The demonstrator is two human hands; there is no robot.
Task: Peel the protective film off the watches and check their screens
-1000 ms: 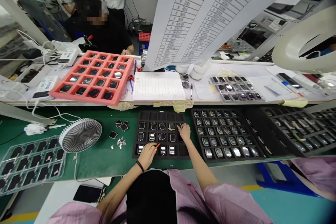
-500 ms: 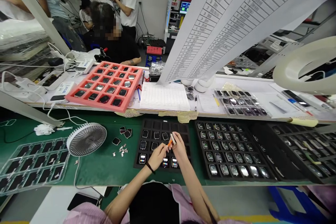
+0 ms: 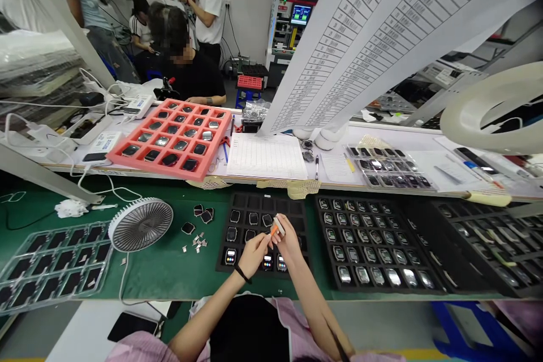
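Note:
Both my hands meet above a black foam tray of small watch bodies on the green mat. My right hand is closed on one watch body, lifted off the tray and tilted. My left hand pinches a small orange tool whose tip touches the side of that watch body. A dark band sits on my left wrist. Some watch bodies in the tray's near row have lit screens.
A wider black tray full of watch bodies lies to the right, a small white fan and loose parts to the left. A red tray, papers and a hanging printed sheet are behind. People work beyond the bench.
My right hand picked a watch body out of the black tray and raised it. My left hand came up from the near row and brought the orange tool to it. The view tilted up.

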